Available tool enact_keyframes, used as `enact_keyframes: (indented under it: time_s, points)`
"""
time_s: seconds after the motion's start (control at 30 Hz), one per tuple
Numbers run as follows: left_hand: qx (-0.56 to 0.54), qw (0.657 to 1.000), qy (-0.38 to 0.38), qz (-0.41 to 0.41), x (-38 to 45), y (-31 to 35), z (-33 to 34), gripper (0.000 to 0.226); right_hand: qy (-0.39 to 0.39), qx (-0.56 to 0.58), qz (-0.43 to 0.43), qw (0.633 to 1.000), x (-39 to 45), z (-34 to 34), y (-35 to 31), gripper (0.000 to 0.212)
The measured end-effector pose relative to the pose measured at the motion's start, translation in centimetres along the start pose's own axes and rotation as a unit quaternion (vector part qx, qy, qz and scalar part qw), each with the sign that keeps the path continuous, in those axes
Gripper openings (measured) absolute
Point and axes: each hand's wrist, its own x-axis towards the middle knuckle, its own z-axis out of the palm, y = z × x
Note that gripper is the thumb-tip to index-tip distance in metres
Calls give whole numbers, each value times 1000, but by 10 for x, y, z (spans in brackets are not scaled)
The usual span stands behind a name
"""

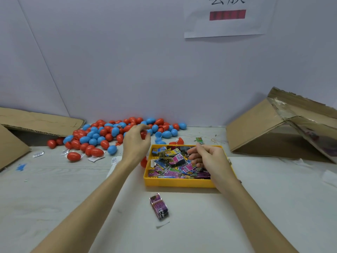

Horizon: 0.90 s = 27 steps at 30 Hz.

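Note:
A yellow tray (179, 183) in the middle of the table holds several small printed packets (174, 161). My right hand (209, 157) hovers over the tray with its fingers curled down among the packets; whether it holds one is hidden. My left hand (135, 143) is left of the tray, its fingers curled round a red plastic egg (143, 135). Behind it lies a heap of red and blue plastic eggs (109, 132). A small purple box (159, 206) lies alone on the table in front of the tray.
An opened cardboard box (269, 132) lies tipped at the right, and another cardboard box (21, 125) at the far left. Small white packets (94, 158) are scattered near the eggs. A green packet (199, 140) lies behind the tray. A sign (228, 15) hangs on the wall.

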Motion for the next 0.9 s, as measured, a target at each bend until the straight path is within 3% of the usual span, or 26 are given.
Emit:
enact_keyframes:
  time_s: [0.07,0.13,0.27,0.4,0.47,0.6,0.8,0.9]
  points:
    - [-96,995,4,-41,-28,14,-9,11,-1,-6,1,1000,-1,0,-1,38]
    - [-180,981,-18,-76,-54,25,-18,14,-1,-11,1,1000,-2,0,-2,37]
    - [-201,978,-36,-36,-83,35,-23,32,16,-43,-26,999,-4,-1,0,31]
    - [-193,980,-44,12,-86,39,-23,21,68,-229,-114,964,-11,2,-1,9]
    - [-206,976,-63,18,-87,38,-22,17,75,-314,-125,938,-15,7,-3,11]
    - [-242,967,-83,7,-91,39,-21,15,48,-442,-50,894,-20,10,-4,34]
    - [-230,968,-98,23,-93,43,-22,32,46,-412,-17,910,-15,10,-5,36]
    - [-213,970,-109,27,-94,44,-21,33,59,-392,-21,918,-14,9,-4,27]
